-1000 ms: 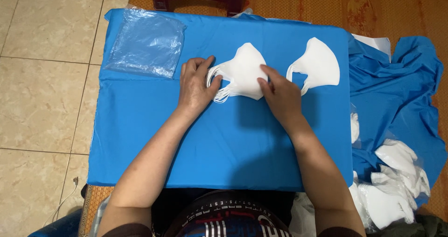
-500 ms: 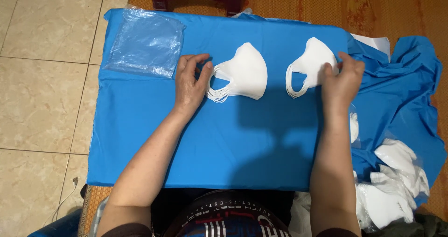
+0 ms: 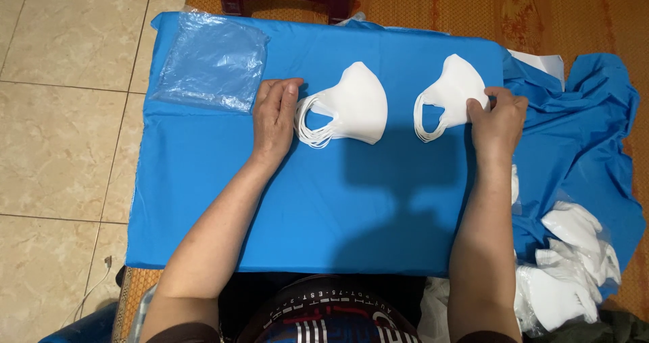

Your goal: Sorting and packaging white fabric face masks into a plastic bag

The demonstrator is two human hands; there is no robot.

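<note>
The left hand (image 3: 276, 116) is lying flat and open on the blue-covered desk (image 3: 311, 208), its fingertips touching the ear loops of the left stack of white masks (image 3: 351, 106), which is sitting near the middle of the desk's far half. Just to the right of that stack, apart from it, a second stack of white masks (image 3: 451, 94) is lying close to the desk's right edge, and the right hand (image 3: 499, 116) is pinching its right side, thumb and fingers closing on the rounded edge; how many masks the fingers are actually gripping is hard to tell from this angle. Both stacks are resting with their ear loops fanning out to the left. To the left of the left stack, at the desk's far left corner, a pile of clear plastic bags (image 3: 209, 62) is lying flat. Off the desk's right edge, loose blue cloth (image 3: 581, 133) is bunching up, and below it a heap of more white masks (image 3: 568, 268) is sitting partly in clear wrapping.
</note>
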